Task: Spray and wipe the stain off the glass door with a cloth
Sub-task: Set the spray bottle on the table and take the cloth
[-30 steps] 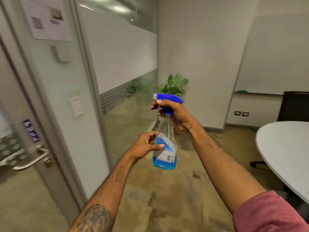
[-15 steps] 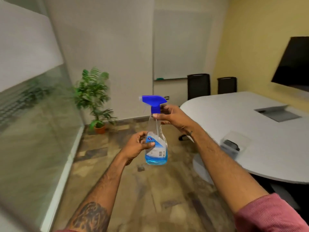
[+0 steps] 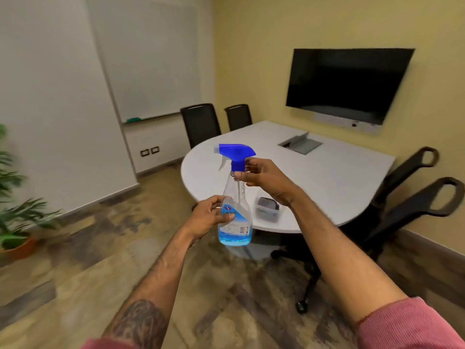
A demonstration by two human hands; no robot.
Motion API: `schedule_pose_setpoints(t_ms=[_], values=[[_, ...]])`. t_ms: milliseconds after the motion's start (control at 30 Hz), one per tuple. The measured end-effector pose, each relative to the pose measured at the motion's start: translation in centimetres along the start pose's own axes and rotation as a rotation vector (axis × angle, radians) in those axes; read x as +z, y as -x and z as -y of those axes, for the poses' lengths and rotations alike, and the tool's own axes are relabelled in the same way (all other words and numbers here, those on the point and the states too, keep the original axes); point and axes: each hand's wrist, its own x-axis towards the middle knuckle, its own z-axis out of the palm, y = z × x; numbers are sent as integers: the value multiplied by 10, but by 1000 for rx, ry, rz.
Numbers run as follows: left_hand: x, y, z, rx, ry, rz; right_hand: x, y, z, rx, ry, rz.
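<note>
Turning away from the glass door, now out of sight, the view faces the table (image 3: 327, 177). Before it, the left hand (image 3: 208, 217) wraps the upright spray bottle (image 3: 235, 215); the right hand (image 3: 264, 178) pinches its neck. No cloth shows.

The potted plant (image 3: 15, 210) is blurred and cut off at left.

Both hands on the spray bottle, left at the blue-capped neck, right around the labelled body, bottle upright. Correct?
Not quite: the hands are swapped. In the head view the left hand wraps the labelled body of the spray bottle, and the right hand pinches the neck below the blue cap. Both hands are on it and it is upright.
</note>
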Motion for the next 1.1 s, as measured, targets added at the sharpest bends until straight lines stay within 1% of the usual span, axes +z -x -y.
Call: schedule_pose_setpoints(t_ms=[167, 300, 467, 600, 833, 1100], values=[[44, -73, 4, -15, -62, 106, -59, -18, -36, 49, 6, -96], [79, -133, 10, -9, -48, 169, -109, -39, -68, 72, 14, -136], [120, -211, 18, -76, -42, 189, -170, -73, -107, 96, 19, -150], [147, -266, 25, -67, -96, 202, -209, -101, -139, 118, 22, -162], [181, -343, 38, -96, -179, 247, -262, -142, -197, 190, 15, -225], [201, -435, 68, -133, -224, 311, -293, -190, -256, 296, 68, -302]])
